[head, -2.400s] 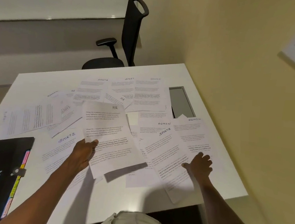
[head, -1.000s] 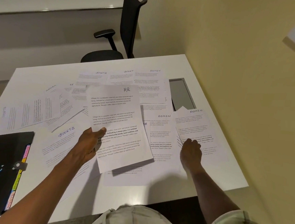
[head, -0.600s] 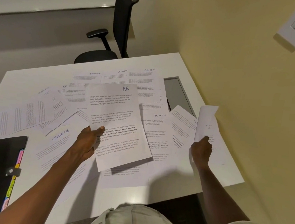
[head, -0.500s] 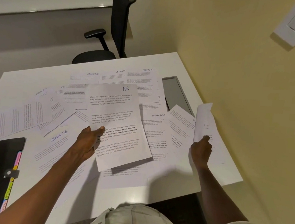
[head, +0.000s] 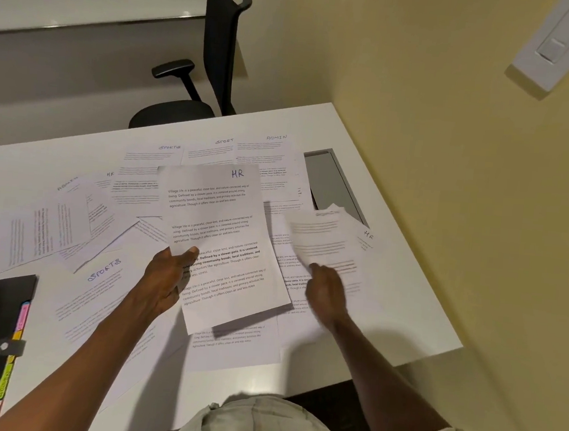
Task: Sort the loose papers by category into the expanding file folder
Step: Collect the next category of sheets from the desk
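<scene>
**Handwritten labels on the sheets**

The lifted sheet (head: pixel 219 237) is headed "HR"; its print begins "Village life is a peaceful, close-knit, and nature-connected way of living." Far sheets read "SPORTS" (head: pixel 169 147), "SPORT" (head: pixel 224 141) and "ADMIN" (head: pixel 277 137). A near-left sheet (head: pixel 103 270) says "SPORTS". A right sheet (head: pixel 368 236) and a small left one (head: pixel 110 174) say "HR".

Single view only — head-worn wide-angle camera, nothing shared with second view. Looks forward and steeply down onto white table (head: pixel 392 269) from its near edge, close above it. Table fills middle of frame; office chair (head: pixel 196 104) beyond its far edge, yellow wall (head: pixel 467 197) along its right side — own forearms enter from below.
</scene>
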